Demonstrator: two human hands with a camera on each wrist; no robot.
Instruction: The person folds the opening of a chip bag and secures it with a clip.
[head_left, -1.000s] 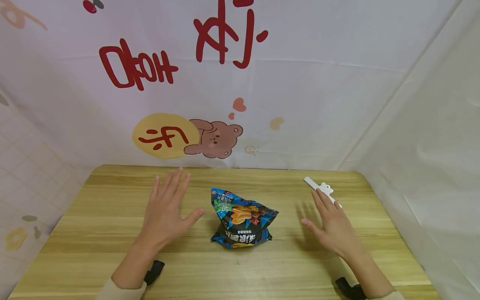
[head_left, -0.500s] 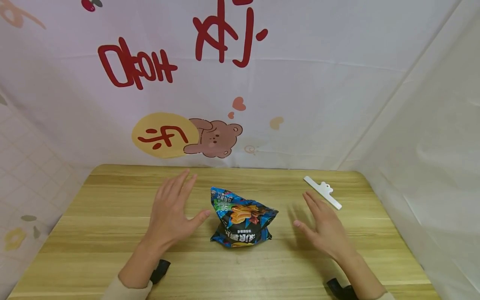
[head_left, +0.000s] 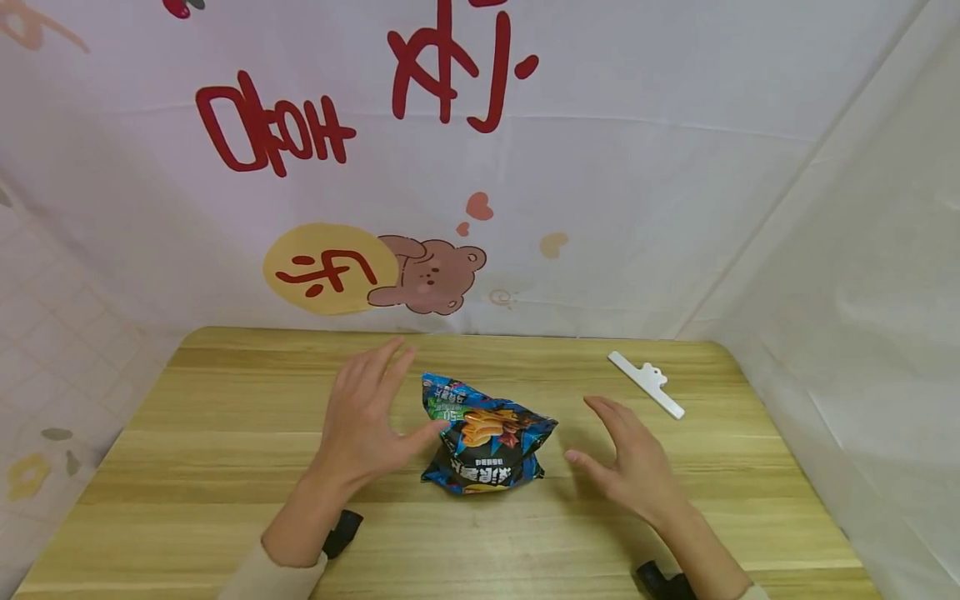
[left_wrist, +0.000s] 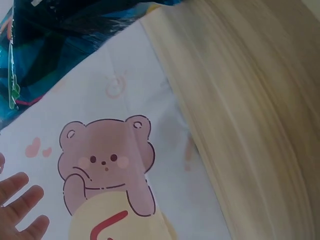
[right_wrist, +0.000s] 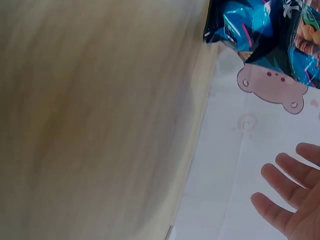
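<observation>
A blue and black bag of potato chips stands near the middle of the wooden table, its top corner leaning to the left. My left hand hovers at its left with fingers spread, the thumb overlapping the bag's edge in the head view; whether it touches cannot be told. On the other side my right hand is held apart from the bag, fingers relaxed and holding nothing. Both wrist views show part of the bag, at the top left in the left wrist view and the top right in the right.
A white clip with a long straight bar lies at the back right of the table, beyond my right hand. White cloth printed with a bear and red characters hangs behind the table, and more cloth hangs at the sides.
Both hands have moved inward toward the chip bag, the left one going right and the right one going left, away from the clip. Bag and clip stay where they were.
</observation>
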